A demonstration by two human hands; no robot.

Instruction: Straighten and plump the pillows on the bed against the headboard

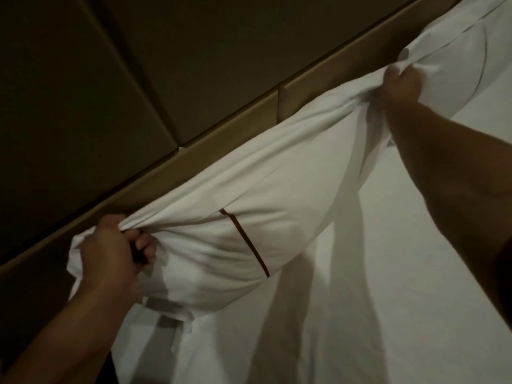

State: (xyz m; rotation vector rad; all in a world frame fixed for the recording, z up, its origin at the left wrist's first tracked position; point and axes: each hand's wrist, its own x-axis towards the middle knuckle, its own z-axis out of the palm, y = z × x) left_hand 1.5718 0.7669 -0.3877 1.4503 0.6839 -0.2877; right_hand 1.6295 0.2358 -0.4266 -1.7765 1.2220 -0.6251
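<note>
A long white pillow (249, 189) with a thin brown piping line lies along the tan padded headboard (221, 134). My left hand (110, 250) grips a bunched corner of its fabric at the near left end. My right hand (401, 84) pinches the pillow's far end, where the cloth gathers into folds. The pillow is stretched between both hands and touches the headboard. A second white pillow (471, 59) lies beyond my right hand, at the upper right.
The white bed sheet (388, 286) spreads below and right of the pillow, crossed by arm shadows. Dark wall panels (83, 79) rise above the headboard. A folded sheet edge (169, 314) shows under the pillow's near end.
</note>
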